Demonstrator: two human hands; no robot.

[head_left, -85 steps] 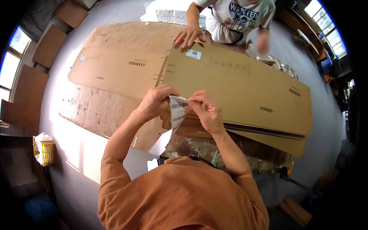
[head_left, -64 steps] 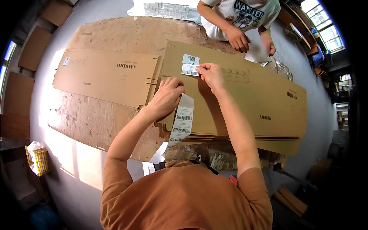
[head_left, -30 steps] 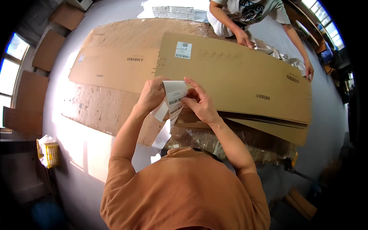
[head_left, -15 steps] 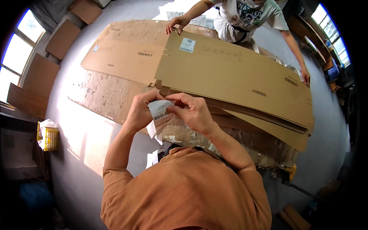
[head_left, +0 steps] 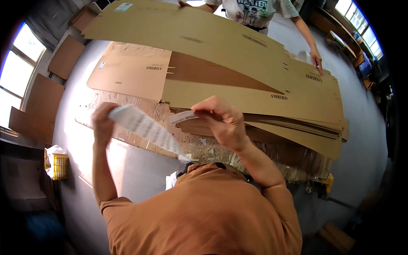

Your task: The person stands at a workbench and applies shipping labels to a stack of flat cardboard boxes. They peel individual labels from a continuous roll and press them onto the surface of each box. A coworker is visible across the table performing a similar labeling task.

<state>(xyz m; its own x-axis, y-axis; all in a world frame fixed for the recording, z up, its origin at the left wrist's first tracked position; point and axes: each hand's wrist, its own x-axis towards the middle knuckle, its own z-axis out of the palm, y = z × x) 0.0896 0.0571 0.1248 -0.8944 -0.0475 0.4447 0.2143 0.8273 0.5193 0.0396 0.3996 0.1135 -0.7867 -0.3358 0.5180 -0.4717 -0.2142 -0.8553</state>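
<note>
A worker's left hand (head_left: pixel 104 123) grips a long strip of white labels (head_left: pixel 144 127) off the near-left corner of the cardboard stack (head_left: pixel 238 97), while the right hand (head_left: pixel 219 119) pinches 1 short label (head_left: pixel 182 117) at the stack's near edge. Moments earlier, the 2 hands were close together over the strip; now they are well apart. Across the stack, 1 hand of a co-worker (head_left: pixel 315 58) is on the top sheet (head_left: pixel 170 25), which lay flat before; its end with a white sticker (head_left: pixel 123 7) now reaches beyond the stack's far-left corner.
</note>
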